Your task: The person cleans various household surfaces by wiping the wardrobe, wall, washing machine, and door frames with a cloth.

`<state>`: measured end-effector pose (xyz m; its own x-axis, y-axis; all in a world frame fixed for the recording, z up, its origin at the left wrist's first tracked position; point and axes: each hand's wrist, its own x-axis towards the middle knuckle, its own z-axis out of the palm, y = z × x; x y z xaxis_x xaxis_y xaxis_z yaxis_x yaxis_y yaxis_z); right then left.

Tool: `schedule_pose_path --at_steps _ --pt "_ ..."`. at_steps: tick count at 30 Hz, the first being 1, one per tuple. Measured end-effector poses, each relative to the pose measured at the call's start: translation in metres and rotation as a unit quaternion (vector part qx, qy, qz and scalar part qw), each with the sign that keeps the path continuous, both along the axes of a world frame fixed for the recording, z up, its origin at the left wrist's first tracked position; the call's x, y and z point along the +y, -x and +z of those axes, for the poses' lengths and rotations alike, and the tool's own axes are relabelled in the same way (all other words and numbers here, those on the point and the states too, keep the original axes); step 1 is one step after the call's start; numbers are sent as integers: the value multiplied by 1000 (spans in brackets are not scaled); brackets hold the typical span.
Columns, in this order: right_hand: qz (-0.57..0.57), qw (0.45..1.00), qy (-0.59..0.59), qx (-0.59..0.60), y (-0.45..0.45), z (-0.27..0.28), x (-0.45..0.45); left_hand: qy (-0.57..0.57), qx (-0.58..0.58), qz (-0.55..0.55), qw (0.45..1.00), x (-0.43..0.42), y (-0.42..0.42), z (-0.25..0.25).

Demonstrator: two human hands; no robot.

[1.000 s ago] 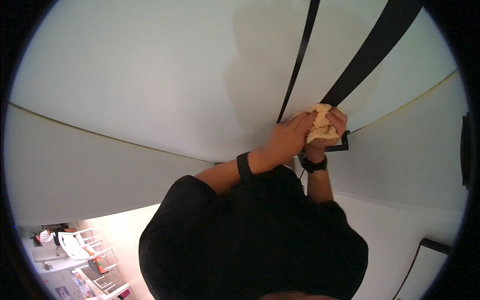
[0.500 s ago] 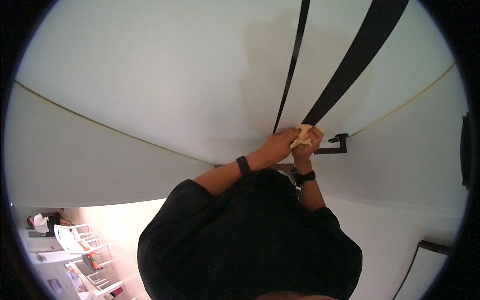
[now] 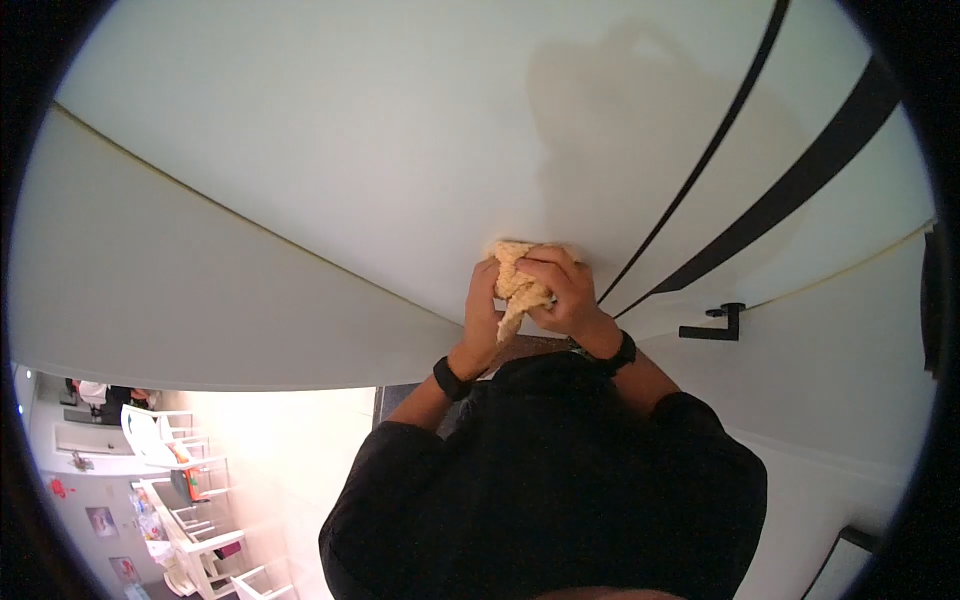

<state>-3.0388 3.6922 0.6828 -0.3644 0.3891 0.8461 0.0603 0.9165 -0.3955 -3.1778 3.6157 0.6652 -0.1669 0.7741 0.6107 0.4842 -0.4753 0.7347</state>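
A crumpled pale yellow cloth (image 3: 518, 290) is bunched between my two hands, close against the white door (image 3: 380, 190). My left hand (image 3: 481, 308) is closed around its left side, with the fingers partly hidden by the folds. Over the right side, my right hand (image 3: 568, 295) has its fingers curled onto the cloth. A loose end hangs down between them. To the right of my hands, two black stripes (image 3: 790, 205) run up the door, and a black lever handle (image 3: 725, 325) sits near its right edge.
Grey-white wall (image 3: 200, 300) borders the door on the left. Far off at lower left are white chairs (image 3: 155, 435), a table with things on it (image 3: 185, 535) and a person (image 3: 115, 398). A black-edged panel (image 3: 845, 560) stands at lower right.
Both hands and the cloth have shifted left, off the wide black stripe onto the white door surface. The hands are wider apart on the cloth, and the view has turned.
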Motion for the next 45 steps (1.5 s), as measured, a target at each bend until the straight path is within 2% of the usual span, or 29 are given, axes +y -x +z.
schedule_pose_path --at_steps 2,5,6,9,10,13,16,17,21,26,28,31,37,40,44,45 --pt "-3 996 -54 67 5 29 1 -93 65 44 993 6 -7 38" --pt "-13 993 -32 109 0 54 6 -120 64 20 991 20 -10 52" --pt "-6 995 12 99 -3 54 4 -138 38 8 990 28 -11 47" --pt "-13 999 13 36 -6 51 3 -89 30 -25 995 28 -2 28" --pt "-2 999 34 11 2 55 0 -30 32 -33 998 22 11 32" --pt "19 996 75 -49 24 57 -10 36 7 -68 997 10 41 27" --pt "10 997 62 -54 51 40 -15 115 -4 -60 992 -4 64 27" --pt "16 996 61 -57 41 17 -12 111 -12 -62 992 -3 54 11" --pt "40 991 86 -92 67 5 -13 96 -40 -48 993 -19 77 14" --pt "44 986 138 -84 97 9 -29 68 11 -19 997 -35 107 13" --pt "37 980 189 -54 116 30 -46 41 0 -20 999 -46 120 35" --pt "9 991 135 -16 138 42 -51 34 27 -8 999 -46 139 44" --pt "-35 976 213 21 162 30 -82 121 4 -63 991 -63 165 45" --pt "-7 979 204 15 173 62 -131 73 22 -97 992 -107 188 61" --pt "103 983 147 27 184 103 -178 -25 89 -46 995 -179 209 98" --pt "109 989 101 20 187 115 -191 -48 111 -38 992 -195 217 108"
